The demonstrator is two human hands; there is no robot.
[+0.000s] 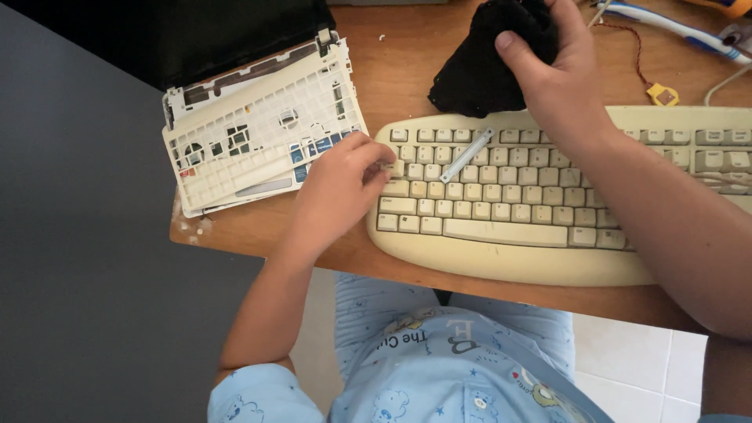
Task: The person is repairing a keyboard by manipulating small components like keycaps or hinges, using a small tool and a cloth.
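At keyboard (pixel 501 227) left edge, left hand (pixel 341 192) pinches a key; right hand (pixel 560 74) grips cloth (pixel 478 70)

Wooden desk (pixel 407 74) with chipped corner; dark grey floor (pixel 78 274) left; white tiles (pixel 650 364) below right.

A yellowed cream keyboard (pixel 501 235) lay flat across the wooden desk, its curved front edge close to the desk's near side, its right end running out of view. All of the keys in sight sat in their rows (the leftmost ones partly hidden under fingers). A short grey metal strip (pixel 467 155) rested slantwise across the upper key rows. Just behind the keyboard's top edge, a black cloth (pixel 478 74) was bunched into a rough, dark lump, its lower part spread on the desk.
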